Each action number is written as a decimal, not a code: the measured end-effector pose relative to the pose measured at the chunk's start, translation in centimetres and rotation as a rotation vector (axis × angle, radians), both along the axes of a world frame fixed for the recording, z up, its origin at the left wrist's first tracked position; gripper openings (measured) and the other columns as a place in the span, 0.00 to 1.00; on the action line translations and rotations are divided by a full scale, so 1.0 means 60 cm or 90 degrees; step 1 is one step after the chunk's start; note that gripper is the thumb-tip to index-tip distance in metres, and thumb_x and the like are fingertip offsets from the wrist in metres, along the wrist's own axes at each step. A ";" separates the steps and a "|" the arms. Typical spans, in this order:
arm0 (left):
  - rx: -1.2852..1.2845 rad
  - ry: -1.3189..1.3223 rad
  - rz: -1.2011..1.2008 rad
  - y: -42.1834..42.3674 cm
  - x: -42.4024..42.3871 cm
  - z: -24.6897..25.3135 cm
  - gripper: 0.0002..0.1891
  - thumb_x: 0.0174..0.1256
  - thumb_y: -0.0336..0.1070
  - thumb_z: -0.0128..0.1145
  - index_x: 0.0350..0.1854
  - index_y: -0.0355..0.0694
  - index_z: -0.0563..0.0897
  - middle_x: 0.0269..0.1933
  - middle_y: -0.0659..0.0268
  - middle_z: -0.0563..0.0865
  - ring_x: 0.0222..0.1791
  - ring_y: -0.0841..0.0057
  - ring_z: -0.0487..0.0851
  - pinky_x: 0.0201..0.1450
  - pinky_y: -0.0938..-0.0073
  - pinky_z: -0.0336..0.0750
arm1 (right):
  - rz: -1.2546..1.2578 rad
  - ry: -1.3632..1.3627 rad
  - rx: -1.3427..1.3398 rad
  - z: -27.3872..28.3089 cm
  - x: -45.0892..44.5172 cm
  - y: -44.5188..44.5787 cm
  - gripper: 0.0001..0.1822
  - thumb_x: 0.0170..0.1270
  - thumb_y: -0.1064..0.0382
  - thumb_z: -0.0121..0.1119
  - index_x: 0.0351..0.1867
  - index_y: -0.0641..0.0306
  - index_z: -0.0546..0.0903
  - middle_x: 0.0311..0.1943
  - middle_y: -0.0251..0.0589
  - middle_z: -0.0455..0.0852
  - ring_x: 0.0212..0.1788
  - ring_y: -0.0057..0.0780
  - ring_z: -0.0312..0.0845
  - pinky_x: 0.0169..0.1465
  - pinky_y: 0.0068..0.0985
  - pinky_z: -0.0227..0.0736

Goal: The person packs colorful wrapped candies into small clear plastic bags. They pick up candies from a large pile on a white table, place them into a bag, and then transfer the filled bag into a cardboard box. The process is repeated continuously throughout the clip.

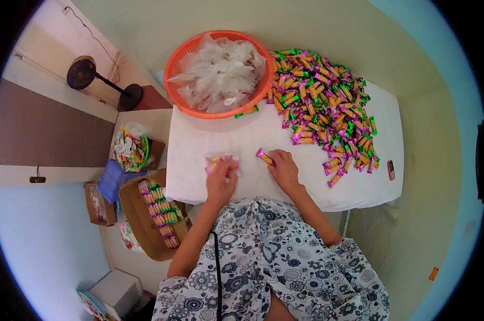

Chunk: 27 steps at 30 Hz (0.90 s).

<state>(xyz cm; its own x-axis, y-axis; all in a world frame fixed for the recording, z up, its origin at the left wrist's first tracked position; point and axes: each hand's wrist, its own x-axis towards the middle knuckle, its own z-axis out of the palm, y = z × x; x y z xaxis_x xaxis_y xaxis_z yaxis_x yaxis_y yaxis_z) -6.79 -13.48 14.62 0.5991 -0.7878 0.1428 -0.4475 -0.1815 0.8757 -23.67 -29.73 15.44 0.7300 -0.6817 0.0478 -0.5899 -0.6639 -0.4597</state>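
My left hand (222, 182) rests over a few purple-ended snack packets (218, 159), which seem to lie in a clear plastic bag; its fingers partly hide them, and whether they grip is unclear. Between the fingers of my right hand (284, 168) is one small purple-and-orange wrapped packet (264, 157), just above the white cloth of the table (209, 138). A large heap of similar packets (322, 96), with purple or green ends, covers the table's far right. Left of the heap stands an orange plastic basket (219, 116) full of clear plastic bags (226, 72).
A red-edged phone (391, 170) lies at the table's right edge. On the left are a cardboard box (133, 208) holding bagged packets, a smaller carton (99, 214), a pile of colourful packaging (130, 150) and a black pedestal fan (82, 73). Walls stand behind and right.
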 end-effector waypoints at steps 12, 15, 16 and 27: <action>0.060 -0.263 0.003 0.040 0.033 -0.005 0.16 0.49 0.22 0.57 0.43 0.38 0.83 0.43 0.59 0.80 0.45 0.57 0.77 0.48 0.62 0.74 | 0.038 -0.093 0.166 -0.007 0.006 0.003 0.11 0.58 0.66 0.62 0.44 0.60 0.82 0.40 0.43 0.77 0.38 0.41 0.78 0.42 0.34 0.74; 0.064 -0.276 -0.024 0.041 0.041 -0.010 0.16 0.51 0.23 0.58 0.44 0.39 0.83 0.43 0.59 0.81 0.44 0.58 0.77 0.48 0.62 0.74 | 0.084 -0.104 0.176 0.001 0.022 0.018 0.13 0.57 0.69 0.62 0.45 0.60 0.81 0.38 0.41 0.76 0.37 0.37 0.78 0.42 0.31 0.74; 0.065 -0.271 -0.029 0.039 0.042 -0.011 0.16 0.52 0.23 0.58 0.45 0.39 0.83 0.43 0.59 0.81 0.45 0.58 0.77 0.49 0.62 0.74 | 0.084 -0.109 0.186 -0.001 0.027 0.019 0.12 0.57 0.69 0.62 0.44 0.60 0.81 0.38 0.41 0.76 0.37 0.37 0.78 0.42 0.31 0.74; 0.047 -0.173 0.070 0.022 0.034 -0.017 0.11 0.55 0.27 0.61 0.42 0.39 0.84 0.43 0.59 0.83 0.45 0.60 0.77 0.49 0.63 0.74 | 0.189 -0.139 0.161 -0.015 0.091 0.016 0.08 0.58 0.68 0.60 0.39 0.63 0.78 0.38 0.44 0.76 0.39 0.45 0.77 0.42 0.36 0.74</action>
<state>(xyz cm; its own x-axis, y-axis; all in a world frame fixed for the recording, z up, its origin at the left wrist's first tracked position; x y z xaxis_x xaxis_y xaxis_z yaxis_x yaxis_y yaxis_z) -4.75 -12.17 13.59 0.6289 -0.7350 0.2535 -0.6374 -0.3008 0.7094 -18.22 -28.76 14.54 0.8873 -0.4539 0.0813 -0.2617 -0.6409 -0.7216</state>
